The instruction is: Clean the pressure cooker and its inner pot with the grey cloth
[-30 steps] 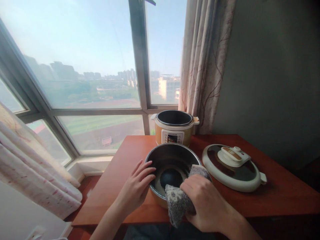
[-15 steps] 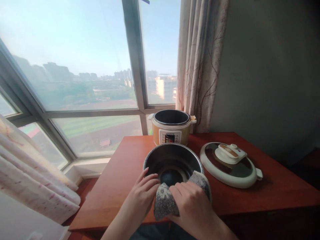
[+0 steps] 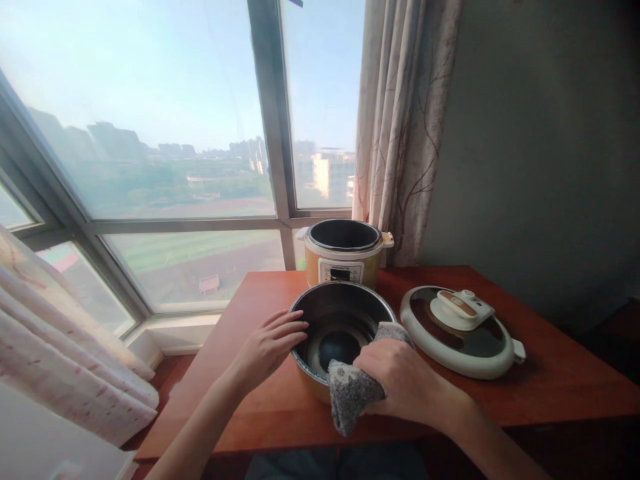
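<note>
2 hands | R hand [image 3: 400, 380] grips speckled cloth [image 3: 350, 399] | L hand [image 3: 267, 347] steadies round metal pot [image 3: 345, 313]

left hand [image 3: 267, 347] steadies pot [image 3: 330, 313] | right hand [image 3: 400, 380] presses cloth [image 3: 350, 397] on rim

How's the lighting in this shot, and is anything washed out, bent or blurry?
Head view: strong daylight from the window hazes the skyline; the wall on the right is dim; window frames bow near the edges from a wide lens; the left hand, inner pot, grey cloth and right hand look sharp.
</note>
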Motion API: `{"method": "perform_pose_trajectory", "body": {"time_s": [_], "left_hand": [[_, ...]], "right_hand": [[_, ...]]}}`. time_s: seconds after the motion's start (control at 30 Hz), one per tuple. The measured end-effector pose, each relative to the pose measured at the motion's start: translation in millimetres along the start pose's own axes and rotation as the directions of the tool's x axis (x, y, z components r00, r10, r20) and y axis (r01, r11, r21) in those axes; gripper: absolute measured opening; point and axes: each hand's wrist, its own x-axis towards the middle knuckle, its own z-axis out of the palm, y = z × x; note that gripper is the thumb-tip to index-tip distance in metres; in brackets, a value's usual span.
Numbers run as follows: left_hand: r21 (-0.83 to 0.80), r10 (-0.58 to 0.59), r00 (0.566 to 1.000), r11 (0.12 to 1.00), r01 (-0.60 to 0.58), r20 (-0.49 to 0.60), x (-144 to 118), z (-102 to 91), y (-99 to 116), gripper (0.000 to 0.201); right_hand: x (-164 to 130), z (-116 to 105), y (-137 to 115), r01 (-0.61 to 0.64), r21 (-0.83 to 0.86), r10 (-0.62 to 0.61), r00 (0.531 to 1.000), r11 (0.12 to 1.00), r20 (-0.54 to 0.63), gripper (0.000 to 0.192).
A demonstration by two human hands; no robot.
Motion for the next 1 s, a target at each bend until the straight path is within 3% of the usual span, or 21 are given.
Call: {"method": "perform_pose_trajectory", "body": {"time_s": [0.13,0.2,0.23,0.3,0.37,0.4,0.5,0.6,0.67,0.77,0.87,1.0], "left_hand": [[-0.031,-0.123,0.986,0.992,0.12,-0.117,-4.9,12.4,11.5,0.039],[-0.092,-0.284,0.935,0.958,0.271,-0.212,-8.7,14.8,26.1,0.042],[-0.151,-0.4,0.876,0.916,0.371,-0.271,-10.4,14.9,34.4,0.04],[-0.342,-0.641,0.693,0.766,0.545,-0.33,-13.0,13.9,50.4,0.029],[-0.567,-0.82,0.531,0.547,0.616,-0.214,-14.5,13.6,63.8,0.025],[-0.663,-0.869,0.485,0.423,0.618,-0.103,-14.9,14.7,69.5,0.034],[-0.803,-0.88,0.412,0.06,0.593,0.239,-14.6,24.1,84.7,0.058],[-0.803,-0.823,0.377,-0.149,0.577,0.424,-10.7,35.9,100.2,0.068],[-0.801,-0.824,0.347,-0.199,0.565,0.449,-5.6,39.6,108.7,0.068],[-0.811,-0.883,0.284,-0.164,0.562,0.375,3.4,37.5,114.3,0.064],[-0.814,-0.907,0.273,-0.117,0.569,0.321,10.3,33.5,113.3,0.061],[-0.839,-0.913,0.252,-0.15,0.523,0.32,13.4,32.4,108.2,0.058]], "right_hand": [[1.0,6.9,-5.8,-0.052,-0.03,0.05,0.996,0.998,-0.07,0.04],[1.1,8.1,-8.8,-0.064,-0.037,0.061,0.994,0.997,-0.092,0.038],[1.2,8.3,-10.4,-0.068,-0.04,0.063,0.993,0.997,-0.101,0.037],[1.5,8.6,-14.3,-0.073,-0.047,0.067,0.99,0.996,-0.12,0.036],[2.2,10.1,-19.4,-0.083,-0.054,0.075,0.987,0.995,-0.142,0.036],[2.6,11.5,-22.4,-0.09,-0.059,0.08,0.985,0.994,-0.154,0.035],[3.3,17.7,-32.2,-0.116,-0.07,0.101,0.976,0.991,-0.194,0.035],[3.0,24.0,-41.5,-0.129,-0.08,0.108,0.967,0.988,-0.23,0.038],[2.6,26.5,-45.8,-0.127,-0.088,0.102,0.963,0.988,-0.25,0.04],[2.3,27.2,-47.9,-0.125,-0.092,0.098,0.961,0.988,-0.26,0.041],[2.6,25.6,-45.6,-0.117,-0.086,0.095,0.968,0.989,-0.232,0.041],[3.6,20.2,-39.4,-0.093,-0.071,0.081,0.985,0.993,-0.151,0.042]]}}
